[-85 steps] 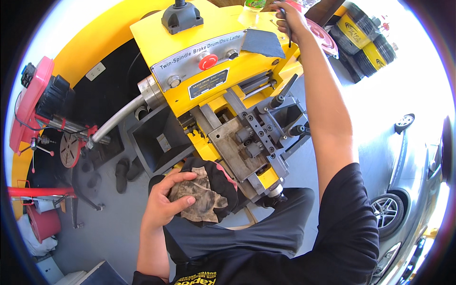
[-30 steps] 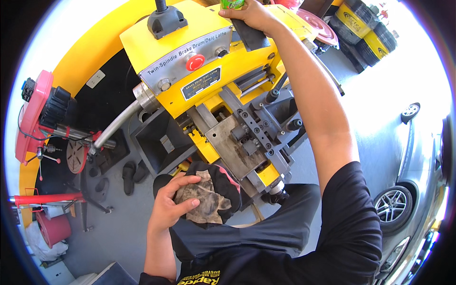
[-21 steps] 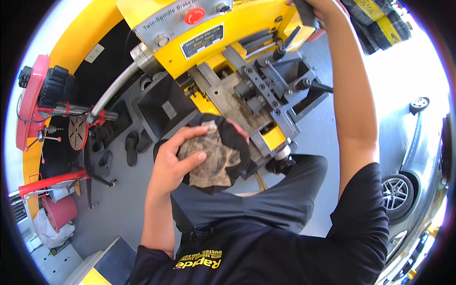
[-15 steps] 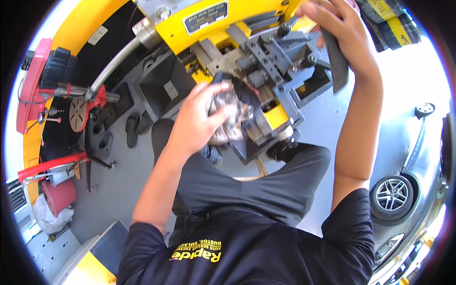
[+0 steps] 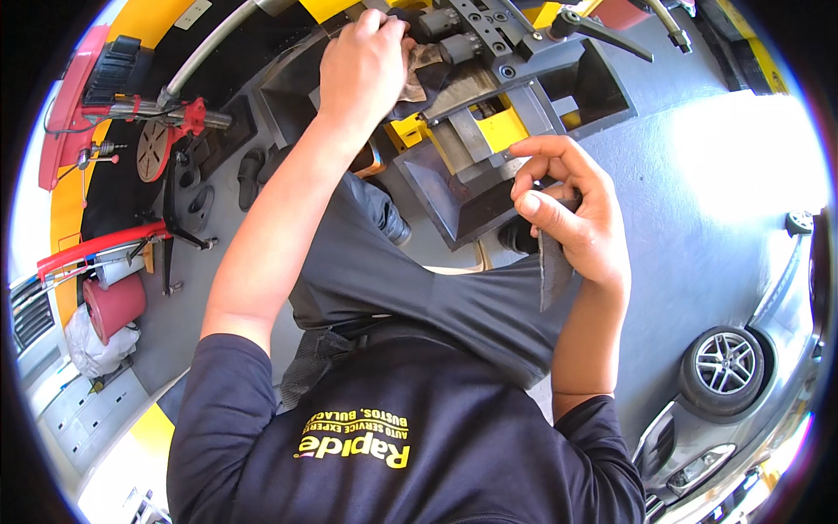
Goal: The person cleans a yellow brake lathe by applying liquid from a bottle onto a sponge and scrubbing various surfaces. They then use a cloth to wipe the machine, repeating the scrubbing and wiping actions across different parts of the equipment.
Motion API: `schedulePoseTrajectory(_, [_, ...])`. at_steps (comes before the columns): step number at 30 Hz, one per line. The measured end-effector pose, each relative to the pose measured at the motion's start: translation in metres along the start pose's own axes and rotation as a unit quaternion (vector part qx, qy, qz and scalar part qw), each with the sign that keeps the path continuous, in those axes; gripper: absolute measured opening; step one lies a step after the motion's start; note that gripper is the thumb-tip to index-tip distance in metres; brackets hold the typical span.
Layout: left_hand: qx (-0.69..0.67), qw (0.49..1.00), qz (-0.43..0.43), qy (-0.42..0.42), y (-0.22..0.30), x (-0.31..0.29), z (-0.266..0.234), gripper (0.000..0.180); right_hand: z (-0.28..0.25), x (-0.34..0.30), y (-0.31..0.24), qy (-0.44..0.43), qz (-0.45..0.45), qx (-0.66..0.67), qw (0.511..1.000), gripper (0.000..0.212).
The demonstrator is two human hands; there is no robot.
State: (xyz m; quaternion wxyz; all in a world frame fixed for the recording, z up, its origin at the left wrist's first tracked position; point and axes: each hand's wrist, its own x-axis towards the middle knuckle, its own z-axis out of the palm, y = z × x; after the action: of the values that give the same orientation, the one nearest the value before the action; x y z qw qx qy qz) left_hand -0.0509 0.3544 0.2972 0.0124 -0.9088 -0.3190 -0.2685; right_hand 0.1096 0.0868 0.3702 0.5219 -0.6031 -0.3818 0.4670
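Note:
My left hand (image 5: 365,74) is closed on a crumpled rag (image 5: 424,75), brown-patterned with dark parts, against the grey and yellow lathe-like machine (image 5: 489,80). Part of the rag is hidden behind the fingers. Nearer and to the right, my right hand (image 5: 576,218) is curled round a dark grey, thin flat strip (image 5: 555,272), which hangs down from the palm over my right thigh. The forefinger and thumb of that hand are bent, with a gap between their tips. Its fingertips are by the near end of the machine's slide.
A black lever (image 5: 615,40) sticks out at the machine's right. Under its near end is a dark metal tray (image 5: 454,205). A red drill press (image 5: 74,105) stands left, near a red bucket (image 5: 115,307). A grey car (image 5: 698,437) is parked at the lower right.
My left hand has moved farther forward with the rag. My right hand has come down from the upper right, still holding the strip. The whole view has shifted, so the machine sits higher.

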Motion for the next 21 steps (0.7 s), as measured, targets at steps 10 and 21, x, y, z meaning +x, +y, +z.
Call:
schedulePoseTrajectory(10, [-0.066, 0.985, 0.082, -0.138, 0.066, -0.064, -0.039, 0.052, 0.011, -0.019, 0.032, -0.014, -0.004, 0.068, 0.998, 0.054])
schedulePoseTrajectory(21, [0.032, 0.982, 0.089, -0.161, -0.021, -0.01, -0.016, 0.064, 0.012, -0.035, 0.043, -0.022, 0.026, 0.089, 0.995, 0.058])
